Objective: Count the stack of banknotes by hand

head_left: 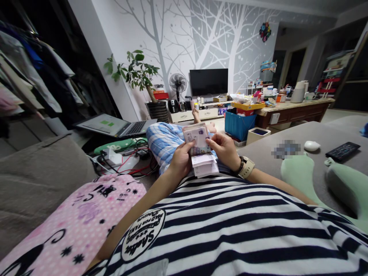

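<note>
A stack of banknotes (pixel 196 135) is held upright over my lap, printed with a portrait and the figure 5. My left hand (pixel 183 158) grips its left side, thumb pressed on the face of the notes. On the right side, my right hand (pixel 225 148) pinches the stack's edge between thumb and fingers; a watch and a bead bracelet circle that wrist. Below the stack, several more notes (pixel 205 168) lie overlapped against my lap and shirt. The fingers behind the stack are mostly hidden.
An open laptop (pixel 115 126) stands at the left above tangled cables and a power strip (pixel 112 157). A pink blanket (pixel 115 195) lies beside my left arm. On the sofa at right are a remote (pixel 342 151), a white mouse (pixel 312 146) and a green cushion (pixel 299 172).
</note>
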The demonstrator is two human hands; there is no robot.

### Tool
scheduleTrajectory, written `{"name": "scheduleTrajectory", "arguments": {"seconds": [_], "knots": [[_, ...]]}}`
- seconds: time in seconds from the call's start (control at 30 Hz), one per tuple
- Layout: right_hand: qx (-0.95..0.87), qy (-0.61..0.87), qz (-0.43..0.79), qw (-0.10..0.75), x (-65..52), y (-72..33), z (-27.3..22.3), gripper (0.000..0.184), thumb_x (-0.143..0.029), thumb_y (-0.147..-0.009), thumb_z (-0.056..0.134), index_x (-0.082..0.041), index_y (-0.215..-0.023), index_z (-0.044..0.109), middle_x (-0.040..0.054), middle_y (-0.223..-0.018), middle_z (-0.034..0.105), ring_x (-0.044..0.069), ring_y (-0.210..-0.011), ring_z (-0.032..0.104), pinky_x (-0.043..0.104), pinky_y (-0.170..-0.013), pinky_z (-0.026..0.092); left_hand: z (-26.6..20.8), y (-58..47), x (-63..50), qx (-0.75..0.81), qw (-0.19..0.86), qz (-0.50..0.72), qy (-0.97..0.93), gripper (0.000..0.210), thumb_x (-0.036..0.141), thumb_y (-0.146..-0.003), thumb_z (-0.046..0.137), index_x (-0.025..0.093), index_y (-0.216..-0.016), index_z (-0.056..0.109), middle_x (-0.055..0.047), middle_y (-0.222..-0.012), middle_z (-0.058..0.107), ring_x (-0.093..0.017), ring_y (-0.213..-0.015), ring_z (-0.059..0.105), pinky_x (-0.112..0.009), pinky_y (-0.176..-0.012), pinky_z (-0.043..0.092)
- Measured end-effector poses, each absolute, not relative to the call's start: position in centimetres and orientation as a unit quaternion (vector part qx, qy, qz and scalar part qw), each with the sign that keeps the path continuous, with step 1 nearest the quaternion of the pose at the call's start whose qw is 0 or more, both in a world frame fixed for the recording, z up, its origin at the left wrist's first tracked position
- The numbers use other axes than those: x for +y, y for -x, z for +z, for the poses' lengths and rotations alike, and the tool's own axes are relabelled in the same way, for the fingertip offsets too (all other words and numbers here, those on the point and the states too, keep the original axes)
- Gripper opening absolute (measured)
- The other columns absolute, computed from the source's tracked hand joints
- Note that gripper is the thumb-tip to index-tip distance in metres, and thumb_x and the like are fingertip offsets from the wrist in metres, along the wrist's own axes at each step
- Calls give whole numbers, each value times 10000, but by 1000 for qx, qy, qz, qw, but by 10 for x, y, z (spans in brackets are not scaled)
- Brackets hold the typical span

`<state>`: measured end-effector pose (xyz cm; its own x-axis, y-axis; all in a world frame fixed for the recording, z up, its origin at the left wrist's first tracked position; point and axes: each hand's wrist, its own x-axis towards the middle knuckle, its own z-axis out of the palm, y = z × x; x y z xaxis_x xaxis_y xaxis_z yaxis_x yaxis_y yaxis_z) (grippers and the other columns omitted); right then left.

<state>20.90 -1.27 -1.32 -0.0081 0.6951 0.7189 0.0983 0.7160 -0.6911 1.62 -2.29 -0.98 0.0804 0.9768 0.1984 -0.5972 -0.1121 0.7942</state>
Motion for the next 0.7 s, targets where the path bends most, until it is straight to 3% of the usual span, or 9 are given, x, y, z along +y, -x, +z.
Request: {"name": "scheduleTrajectory", "arguments": {"seconds": [0.13, 0.33, 0.7], "knots": [[-676, 281, 231, 641, -13, -209, -14, 721, -907, -970, 944, -296, -774, 614, -17, -686, 595, 194, -689, 476, 359, -656, 417, -10, -17, -18, 232, 641, 625, -380, 542, 307, -980, 1004, 126, -1484, 928, -193, -1345, 1001, -460, -1343, 959, -617, -1297, 737], [-687, 264, 224, 639, -17, -209, -15, 694, -881, -1004, 900, -298, -783, 597, -29, -693, 546, 183, -678, 433, 366, -656, 386, -3, -18, -24, 240, 662, 610, -363, 548, 311, -1034, 957, 115, -1543, 906, -187, -1346, 1001, -439, -1320, 966, -574, -1278, 745], [-705, 243, 217, 630, -27, -207, -11, 710, -919, -1029, 886, -285, -826, 640, -45, -700, 534, 168, -672, 433, 345, -657, 423, 1, -22, -28, 251, 637, 616, -389, 484, 196, -902, 850, 112, -1368, 947, -169, -1224, 1007, -431, -1238, 974, -534, -1190, 764]]}}
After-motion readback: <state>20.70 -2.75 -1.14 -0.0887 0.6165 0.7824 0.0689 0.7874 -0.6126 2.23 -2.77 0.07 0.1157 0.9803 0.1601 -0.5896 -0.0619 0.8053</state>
